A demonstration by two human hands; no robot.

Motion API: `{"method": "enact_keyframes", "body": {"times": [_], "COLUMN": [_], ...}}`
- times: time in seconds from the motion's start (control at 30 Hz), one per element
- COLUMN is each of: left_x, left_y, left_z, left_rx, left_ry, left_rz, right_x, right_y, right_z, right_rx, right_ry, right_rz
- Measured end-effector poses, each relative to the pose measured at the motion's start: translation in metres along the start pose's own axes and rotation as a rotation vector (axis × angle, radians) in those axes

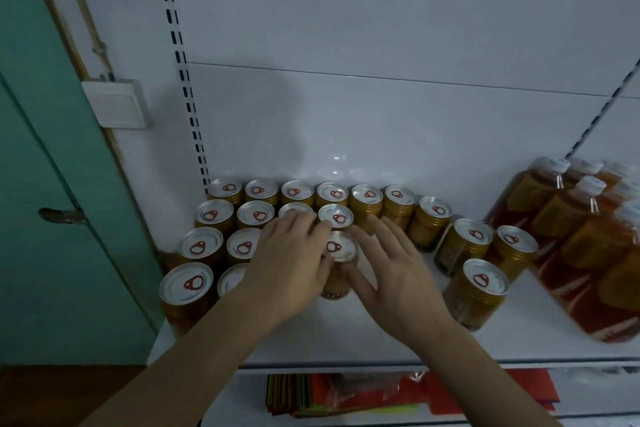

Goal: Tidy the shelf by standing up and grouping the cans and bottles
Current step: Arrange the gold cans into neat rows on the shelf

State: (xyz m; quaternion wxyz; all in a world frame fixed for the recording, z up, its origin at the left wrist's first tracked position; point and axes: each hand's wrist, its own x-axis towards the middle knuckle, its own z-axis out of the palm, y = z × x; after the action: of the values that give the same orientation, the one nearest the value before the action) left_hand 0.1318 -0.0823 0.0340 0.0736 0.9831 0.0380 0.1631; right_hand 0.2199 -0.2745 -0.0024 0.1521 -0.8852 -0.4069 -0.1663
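Note:
Several gold cans with silver pull-tab lids stand upright in rows on the white shelf point(381, 340). One upright can point(341, 248) sits between my hands at the right edge of the block. My left hand point(294, 260) lies over the cans on its left, fingers straight, touching that can's side. My right hand point(394, 267) is against its right side, fingers spread and relaxed. Three more cans point(485, 282) stand apart to the right. Several orange bottles point(568, 218) with white caps stand grouped at the far right.
The shelf's white back panel point(381, 121) rises behind the cans. A green door point(52, 218) with a handle is at the left. Below the shelf lies a lower level with red and green packets point(363, 395).

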Motion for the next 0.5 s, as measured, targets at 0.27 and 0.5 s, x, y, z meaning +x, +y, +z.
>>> {"method": "enact_keyframes", "body": {"times": [0.27,0.5], "left_x": [0.036,0.054], "left_y": [0.088,0.152], "left_z": [0.023,0.047], "left_rx": [-0.125,-0.166], "left_ry": [-0.002,-0.098], "left_rz": [0.223,0.3], "right_x": [-0.036,-0.049], "right_y": [0.095,0.181], "right_z": [-0.055,-0.076], "right_rx": [-0.11,-0.158], "right_ry": [0.087,0.023], "right_rz": [0.174,0.195]}}
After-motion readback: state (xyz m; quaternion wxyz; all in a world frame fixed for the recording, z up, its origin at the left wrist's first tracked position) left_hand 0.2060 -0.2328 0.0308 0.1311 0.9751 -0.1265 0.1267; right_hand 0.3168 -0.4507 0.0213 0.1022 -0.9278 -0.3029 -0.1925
